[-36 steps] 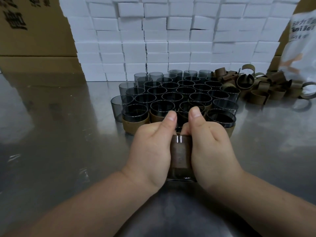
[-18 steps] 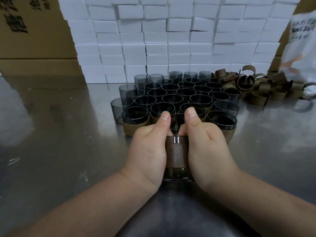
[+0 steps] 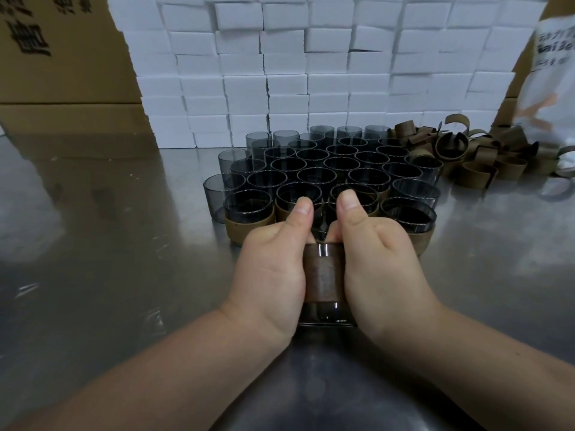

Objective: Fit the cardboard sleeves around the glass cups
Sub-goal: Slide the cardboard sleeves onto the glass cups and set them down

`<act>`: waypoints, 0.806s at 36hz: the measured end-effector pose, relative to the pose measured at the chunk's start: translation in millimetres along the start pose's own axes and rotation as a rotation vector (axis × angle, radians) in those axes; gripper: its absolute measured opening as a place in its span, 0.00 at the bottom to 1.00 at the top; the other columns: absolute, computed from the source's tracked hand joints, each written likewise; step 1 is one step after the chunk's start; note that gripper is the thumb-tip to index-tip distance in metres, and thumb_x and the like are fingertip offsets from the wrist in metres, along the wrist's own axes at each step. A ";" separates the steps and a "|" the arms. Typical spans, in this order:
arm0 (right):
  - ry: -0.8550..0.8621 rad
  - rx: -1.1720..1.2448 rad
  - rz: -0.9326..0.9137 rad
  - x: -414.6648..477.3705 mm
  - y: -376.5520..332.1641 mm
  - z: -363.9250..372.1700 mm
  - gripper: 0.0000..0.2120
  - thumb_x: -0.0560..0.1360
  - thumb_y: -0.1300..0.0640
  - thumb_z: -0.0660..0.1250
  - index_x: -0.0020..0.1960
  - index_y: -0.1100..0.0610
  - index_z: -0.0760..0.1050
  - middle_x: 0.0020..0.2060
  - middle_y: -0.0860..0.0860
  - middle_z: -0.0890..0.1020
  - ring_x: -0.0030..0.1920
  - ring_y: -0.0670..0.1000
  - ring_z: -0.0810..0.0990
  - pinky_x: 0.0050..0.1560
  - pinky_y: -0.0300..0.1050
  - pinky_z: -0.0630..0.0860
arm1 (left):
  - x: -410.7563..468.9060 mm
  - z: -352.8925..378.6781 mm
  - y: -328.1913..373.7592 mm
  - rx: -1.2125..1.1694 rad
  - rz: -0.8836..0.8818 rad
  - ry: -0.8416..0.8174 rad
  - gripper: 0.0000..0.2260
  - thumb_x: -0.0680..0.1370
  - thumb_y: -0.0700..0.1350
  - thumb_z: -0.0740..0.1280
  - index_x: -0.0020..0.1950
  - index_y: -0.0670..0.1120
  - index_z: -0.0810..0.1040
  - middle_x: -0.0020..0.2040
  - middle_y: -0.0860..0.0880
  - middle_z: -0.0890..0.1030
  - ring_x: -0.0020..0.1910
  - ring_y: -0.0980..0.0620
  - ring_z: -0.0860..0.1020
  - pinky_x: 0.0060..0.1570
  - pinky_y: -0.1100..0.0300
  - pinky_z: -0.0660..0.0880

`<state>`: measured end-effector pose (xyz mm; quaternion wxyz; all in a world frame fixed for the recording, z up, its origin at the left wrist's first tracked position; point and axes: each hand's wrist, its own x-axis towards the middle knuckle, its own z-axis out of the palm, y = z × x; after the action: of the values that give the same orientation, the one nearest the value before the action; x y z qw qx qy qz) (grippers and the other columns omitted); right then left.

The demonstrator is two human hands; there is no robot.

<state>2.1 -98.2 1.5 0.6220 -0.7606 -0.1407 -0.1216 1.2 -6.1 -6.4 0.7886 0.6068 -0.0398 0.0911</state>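
Hands grip one glass cup (image 3: pixel 325 312) lying on its side on the steel table (image 3: pixel 93 259): left hand (image 3: pixel 273 275) and right hand (image 3: pixel 382 269) curl around its brown cardboard sleeve (image 3: pixel 323 275), thumbs extended, before rows of upright cups (image 3: pixel 326 169).

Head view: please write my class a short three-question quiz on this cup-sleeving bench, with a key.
1. True or false: the left hand and the right hand both grip one glass cup with a cardboard sleeve around it.
2. Where does the pile of loose sleeves lie from the grouped cups? A: to their left. B: to their right. C: in front of them, nearer the person.
3. Fill in: behind the grouped cups stands a wall of stacked white ____.
Key: 1 true; 2 B; 3 boxes.
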 end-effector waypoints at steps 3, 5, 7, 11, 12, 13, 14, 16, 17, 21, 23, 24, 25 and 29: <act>0.001 -0.019 -0.009 0.0 -0.2 0.6 0.29 0.71 0.39 0.51 0.30 0.65 0.67 0.19 0.47 0.66 0.22 0.44 0.65 0.25 0.39 0.65 | -0.9 -0.4 -0.5 -0.014 -0.003 0.007 0.18 0.62 0.60 0.63 0.19 0.49 0.68 0.21 0.51 0.68 0.20 0.56 0.68 0.21 0.69 0.66; 0.010 -0.032 -0.008 0.1 0.2 0.8 0.30 0.71 0.38 0.51 0.30 0.65 0.67 0.19 0.47 0.66 0.23 0.44 0.66 0.25 0.40 0.65 | -1.0 -0.4 -0.8 -0.013 -0.005 0.009 0.17 0.62 0.59 0.63 0.19 0.49 0.67 0.21 0.51 0.68 0.20 0.56 0.68 0.21 0.69 0.66; 0.013 -0.024 -0.013 0.4 0.2 1.2 0.31 0.72 0.37 0.51 0.31 0.65 0.67 0.20 0.47 0.66 0.23 0.45 0.65 0.25 0.41 0.65 | -0.6 -0.7 -1.4 -0.013 -0.009 0.013 0.17 0.62 0.59 0.63 0.19 0.49 0.67 0.21 0.50 0.68 0.20 0.56 0.68 0.22 0.69 0.66; 0.011 -0.003 -0.018 0.0 1.9 0.7 0.31 0.72 0.37 0.51 0.31 0.66 0.67 0.19 0.47 0.66 0.23 0.45 0.65 0.25 0.40 0.65 | -0.9 -1.4 -2.0 -0.027 -0.015 0.011 0.17 0.61 0.59 0.63 0.19 0.49 0.67 0.22 0.51 0.68 0.22 0.55 0.68 0.23 0.69 0.67; 0.006 0.002 -0.013 -0.5 2.0 0.9 0.30 0.71 0.38 0.51 0.30 0.65 0.67 0.19 0.47 0.66 0.23 0.45 0.66 0.25 0.40 0.65 | -1.5 -1.6 -2.2 -0.028 -0.014 0.013 0.17 0.61 0.59 0.63 0.19 0.49 0.67 0.22 0.51 0.68 0.22 0.55 0.68 0.23 0.68 0.67; 0.003 0.015 -0.009 -1.1 2.3 1.1 0.30 0.71 0.38 0.51 0.30 0.65 0.67 0.19 0.47 0.66 0.23 0.45 0.66 0.25 0.40 0.65 | -1.9 -1.7 -2.0 -0.032 -0.010 0.017 0.17 0.61 0.59 0.63 0.19 0.49 0.67 0.22 0.51 0.68 0.22 0.56 0.68 0.23 0.69 0.67; 0.000 0.023 -0.004 -1.4 1.8 1.7 0.30 0.71 0.38 0.51 0.30 0.65 0.67 0.19 0.47 0.66 0.23 0.45 0.66 0.25 0.40 0.65 | -1.7 -2.0 -1.8 -0.037 -0.004 0.023 0.17 0.61 0.59 0.62 0.19 0.49 0.67 0.21 0.51 0.67 0.21 0.56 0.67 0.22 0.69 0.66; 0.007 0.029 0.000 -1.3 0.5 3.3 0.30 0.71 0.38 0.51 0.29 0.64 0.68 0.18 0.47 0.67 0.22 0.44 0.67 0.25 0.39 0.66 | -1.3 -3.2 -2.3 -0.046 0.008 0.037 0.18 0.62 0.59 0.62 0.18 0.49 0.67 0.21 0.51 0.67 0.20 0.56 0.67 0.22 0.69 0.65; 0.007 0.029 0.002 -0.5 0.9 4.3 0.29 0.71 0.38 0.51 0.29 0.63 0.68 0.18 0.47 0.67 0.22 0.44 0.67 0.26 0.39 0.66 | -0.8 -4.2 -3.2 -0.058 0.008 0.048 0.18 0.63 0.58 0.62 0.19 0.49 0.67 0.21 0.51 0.67 0.21 0.56 0.67 0.22 0.69 0.66; 0.012 0.045 0.022 1.7 1.8 6.8 0.30 0.71 0.38 0.51 0.27 0.63 0.68 0.18 0.47 0.67 0.23 0.45 0.67 0.27 0.41 0.67 | 2.9 -7.5 -4.8 -0.101 -0.014 0.043 0.20 0.66 0.58 0.62 0.19 0.47 0.67 0.22 0.50 0.68 0.22 0.55 0.69 0.26 0.65 0.68; 0.026 0.109 0.022 1.2 1.9 7.6 0.29 0.70 0.39 0.52 0.25 0.62 0.68 0.18 0.47 0.67 0.22 0.44 0.67 0.25 0.36 0.66 | 3.0 -7.4 -2.7 -0.103 -0.015 0.018 0.20 0.64 0.58 0.61 0.18 0.47 0.68 0.22 0.50 0.68 0.23 0.54 0.68 0.29 0.62 0.67; 0.029 0.152 0.034 -1.6 1.9 6.0 0.28 0.70 0.40 0.52 0.24 0.61 0.69 0.18 0.47 0.68 0.22 0.43 0.68 0.24 0.33 0.66 | 2.7 -7.1 -1.7 -0.101 -0.021 0.015 0.20 0.64 0.59 0.61 0.18 0.47 0.69 0.21 0.50 0.68 0.24 0.54 0.68 0.31 0.60 0.67; 0.023 0.182 0.030 1.6 2.6 6.9 0.26 0.70 0.40 0.54 0.25 0.59 0.71 0.19 0.47 0.70 0.23 0.42 0.69 0.25 0.32 0.67 | 2.6 -7.1 -0.8 -0.101 -0.028 0.021 0.20 0.64 0.59 0.61 0.18 0.47 0.68 0.22 0.50 0.67 0.24 0.53 0.68 0.32 0.59 0.67; -0.155 0.157 -0.084 1.0 7.0 2.0 0.15 0.57 0.48 0.72 0.42 0.49 0.74 0.40 0.43 0.78 0.47 0.41 0.76 0.49 0.32 0.70 | 8.6 -11.0 4.2 -0.266 -0.138 0.091 0.25 0.73 0.58 0.59 0.20 0.45 0.67 0.23 0.46 0.67 0.24 0.50 0.68 0.29 0.61 0.68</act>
<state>5.6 -97.5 -4.9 0.6615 -0.7099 -0.2291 -0.0770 8.3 6.4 -3.8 0.8674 0.4935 0.0260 0.0578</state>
